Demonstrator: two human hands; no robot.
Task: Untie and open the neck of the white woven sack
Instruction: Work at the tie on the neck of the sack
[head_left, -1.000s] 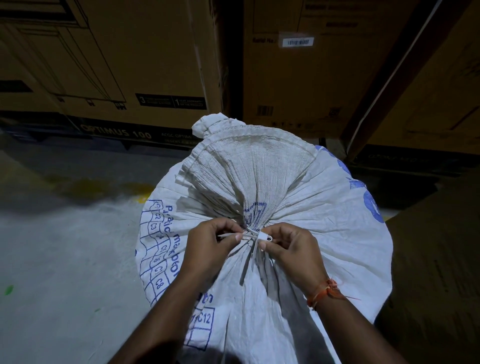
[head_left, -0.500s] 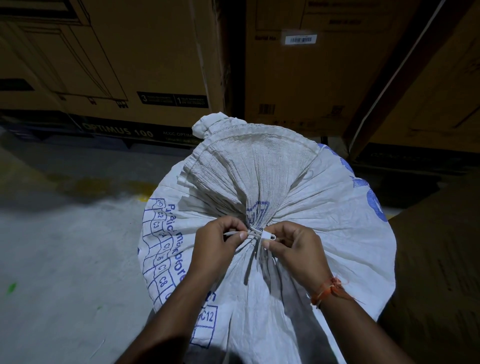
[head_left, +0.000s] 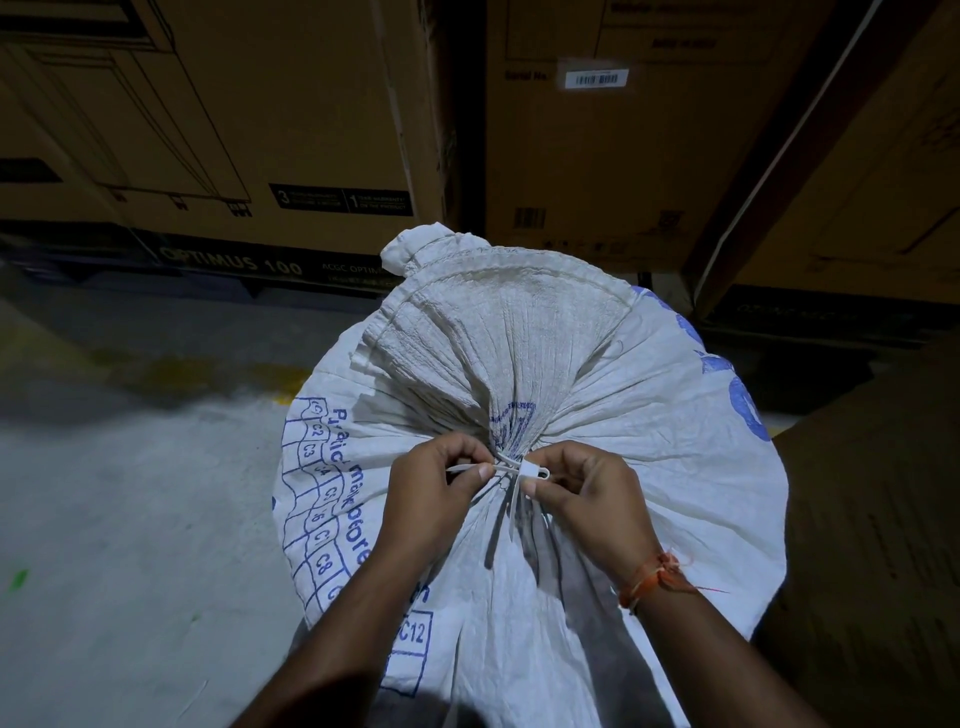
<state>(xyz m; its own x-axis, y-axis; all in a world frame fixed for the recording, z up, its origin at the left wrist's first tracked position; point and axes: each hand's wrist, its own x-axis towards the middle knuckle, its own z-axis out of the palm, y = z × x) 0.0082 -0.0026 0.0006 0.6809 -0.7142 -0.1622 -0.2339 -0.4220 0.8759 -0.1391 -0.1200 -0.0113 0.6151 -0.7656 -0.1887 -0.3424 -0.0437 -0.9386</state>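
Two hands: both work at the tied neck of the sack, close together, nearly touching across the tie.
Sack: the white woven sack (head_left: 597, 395) stands on the grey floor (head_left: 130, 493) in front of the person, blue print on its sides, its gathered top fanned out above the tie and leaning toward the cardboard boxes (head_left: 291, 114).
Tie: a white plastic tie (head_left: 524, 470) cinches the neck; its tail hangs down the near face of the sack.
Left hand: the left hand (head_left: 431, 499) pinches the tie's strap end between thumb and forefinger, the other fingers curled.
Right hand: the right hand (head_left: 587, 499) pinches the tie's small locking head between thumb and forefinger.
Wrist: an orange thread band (head_left: 652, 577) circles the right wrist.
Neck: still cinched shut.
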